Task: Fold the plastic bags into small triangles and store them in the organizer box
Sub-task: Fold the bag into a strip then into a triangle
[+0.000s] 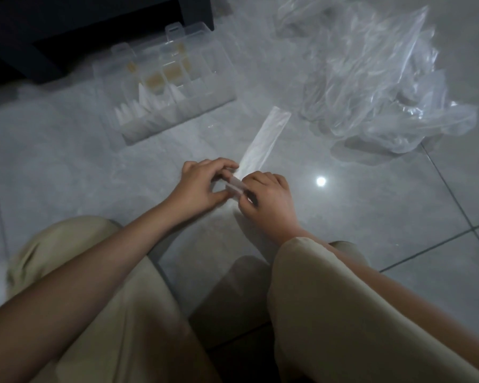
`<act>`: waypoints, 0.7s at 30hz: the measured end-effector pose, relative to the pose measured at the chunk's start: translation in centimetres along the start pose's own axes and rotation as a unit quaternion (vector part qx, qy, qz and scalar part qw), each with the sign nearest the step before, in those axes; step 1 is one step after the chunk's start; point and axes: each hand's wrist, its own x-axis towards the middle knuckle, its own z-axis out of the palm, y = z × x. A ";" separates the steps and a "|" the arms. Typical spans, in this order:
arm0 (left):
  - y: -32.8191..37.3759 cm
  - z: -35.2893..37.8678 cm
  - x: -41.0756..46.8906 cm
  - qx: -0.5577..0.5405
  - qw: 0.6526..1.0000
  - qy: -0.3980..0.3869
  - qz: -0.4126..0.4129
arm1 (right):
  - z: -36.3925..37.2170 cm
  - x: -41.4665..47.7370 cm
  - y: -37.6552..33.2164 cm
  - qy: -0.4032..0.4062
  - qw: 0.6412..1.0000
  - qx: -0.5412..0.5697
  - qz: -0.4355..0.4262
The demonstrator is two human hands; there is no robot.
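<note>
Grey floor tiles (67,161) are carrying the open organizer box (205,78), several folded triangles (138,106) sitting inside, while near it left hand (202,183) and right hand (268,197) are pinching one end of a flattened bag strip (263,142), and beside the box many loose bags (371,78) are awaiting folding.

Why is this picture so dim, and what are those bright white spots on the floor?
Head view: weak light, dark corners; the spots are likely lamp glare on the glossy floor; the organizer box and bag pile look hazy.
</note>
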 end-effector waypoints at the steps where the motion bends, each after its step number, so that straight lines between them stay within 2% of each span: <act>1: 0.0 0.0 0.1 -0.014 1.000 0.014 -0.007 | -0.1 0.0 -0.1 0.004 1.000 0.008 0.005; 6: 0.2 0.5 0.6 -0.022 0.997 0.055 -0.050 | -1.2 0.9 -0.2 -0.021 0.994 0.082 0.074; 11: 0.4 0.8 1.2 -0.013 0.995 0.061 -0.080 | -1.9 2.1 0.6 -0.040 0.959 0.214 0.182; 16: 0.6 1.0 1.2 -0.006 0.993 0.068 -0.097 | -2.4 3.5 0.9 -0.051 0.947 0.241 0.206; 21: 0.6 1.0 1.3 -0.008 0.992 0.072 -0.106 | -2.3 4.3 1.3 -0.072 0.959 0.190 0.199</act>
